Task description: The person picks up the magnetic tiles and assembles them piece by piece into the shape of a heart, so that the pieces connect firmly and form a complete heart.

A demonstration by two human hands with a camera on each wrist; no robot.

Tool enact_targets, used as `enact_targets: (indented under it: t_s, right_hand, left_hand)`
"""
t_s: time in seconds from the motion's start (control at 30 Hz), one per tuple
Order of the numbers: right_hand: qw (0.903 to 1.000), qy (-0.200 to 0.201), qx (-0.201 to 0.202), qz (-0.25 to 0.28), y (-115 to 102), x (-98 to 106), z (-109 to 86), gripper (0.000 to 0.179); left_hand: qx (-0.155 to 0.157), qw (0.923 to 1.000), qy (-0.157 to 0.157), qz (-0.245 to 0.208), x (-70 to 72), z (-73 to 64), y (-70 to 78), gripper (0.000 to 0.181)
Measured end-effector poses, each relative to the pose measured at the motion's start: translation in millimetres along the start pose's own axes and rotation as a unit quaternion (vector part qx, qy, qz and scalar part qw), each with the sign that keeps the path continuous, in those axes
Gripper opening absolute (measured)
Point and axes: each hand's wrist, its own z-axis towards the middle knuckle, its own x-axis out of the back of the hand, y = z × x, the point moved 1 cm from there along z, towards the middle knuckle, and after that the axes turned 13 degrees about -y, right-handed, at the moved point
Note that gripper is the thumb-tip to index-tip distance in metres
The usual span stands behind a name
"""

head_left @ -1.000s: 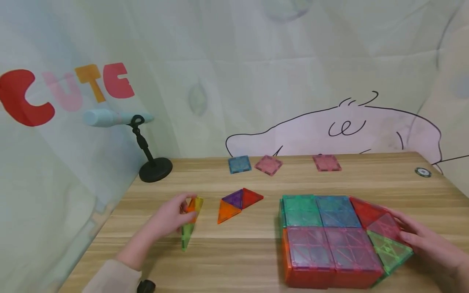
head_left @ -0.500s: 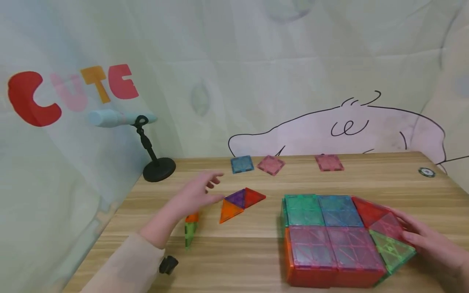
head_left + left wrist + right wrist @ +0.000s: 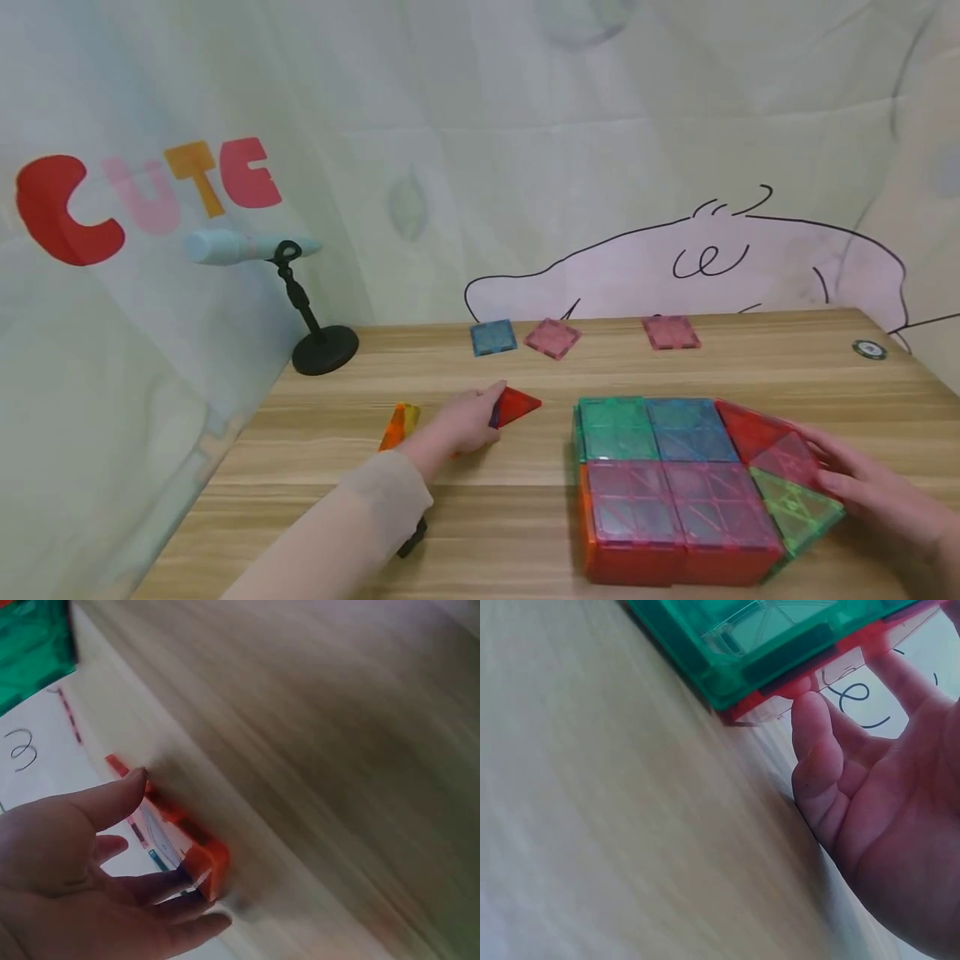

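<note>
In the head view my left hand (image 3: 463, 422) reaches over a flat row of joined triangular magnetic tiles. Its red tile (image 3: 517, 405) pokes out past the fingertips, while the palm and fingers cover most of the purple and orange ones. In the left wrist view the thumb and fingers pinch the orange-red tile edge (image 3: 184, 821). My right hand (image 3: 870, 492) holds the right end of a large magnetic tile block (image 3: 682, 508), thumb and fingers on either side of its pink triangle (image 3: 787, 461). A green tile (image 3: 772, 656) of that block shows in the right wrist view.
An upright orange, yellow and green tile piece (image 3: 397, 425) stands left, partly behind the left forearm. At the back lie a blue square tile (image 3: 492, 337), two pink squares (image 3: 552, 338) and a round chip (image 3: 869, 349). A black stand (image 3: 326, 348) holds a pale blue cylinder (image 3: 232, 247).
My left hand let go of the orange, yellow and green piece, then moved right and took hold of the triangle row. The right hand has stayed at the block.
</note>
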Motion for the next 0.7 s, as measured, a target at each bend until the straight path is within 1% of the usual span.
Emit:
enact_targets:
  t_s: [0.07,0.13,0.17,0.23,0.27,0.3,0.37,0.47,0.53,0.6,0.7]
  right_hand:
    - [1.0,0.004,-0.001,0.001,0,0,0.9,0.042]
    - [0.9999,-0.006,0.012,0.01,0,0,1.7,0.042]
    - [0.9995,-0.011,0.025,0.015,1,0,1.4,0.043]
    - [0.9987,-0.015,0.043,0.022,1,1,1.7,0.045]
    - [0.9986,-0.016,0.045,0.021,1,2,1.7,0.046]
    - [0.998,-0.019,0.057,0.021,2,2,1.6,0.047]
    - [0.9967,-0.015,0.078,0.017,2,4,1.6,0.049]
    - [0.9942,0.014,0.106,-0.011,3,7,-2.0,0.05]
    - [0.9895,0.032,0.139,-0.027,3,9,-4.7,0.052]
    - [0.9828,0.043,0.176,-0.037,3,11,-6.9,0.054]
    - [0.9669,0.02,0.252,-0.035,-1,15,-7.5,0.055]
  left_hand:
    - [0.01,0.9999,-0.004,0.0,-0.8,-2.9,0.9,0.072]
    - [0.009,0.9999,-0.003,0.003,-1.9,-8.0,3.2,0.073]
    - [0.005,1.0,0.0,0.005,-1.8,-10.5,5.3,0.073]
    - [-0.014,0.9997,0.009,0.016,-1.0,-16.3,9.6,0.07]
    - [-0.021,0.9996,0.011,0.018,-0.5,-19.6,11.5,0.067]
    - [-0.028,0.9993,0.013,0.021,0.0,-22.8,13.3,0.064]
    - [-0.037,0.9992,0.014,0.011,1.8,-28.9,15.9,0.054]
    - [-0.04,0.9991,0.002,-0.018,4.9,-33.9,16.8,0.042]
    - [-0.048,0.9986,-0.001,-0.023,6.5,-36.3,15.1,0.036]
    - [-0.059,0.9981,0.001,-0.018,6.4,-39.0,11.2,0.033]
    - [-0.067,0.9975,0.013,-0.018,4.6,-47.2,5.1,0.033]
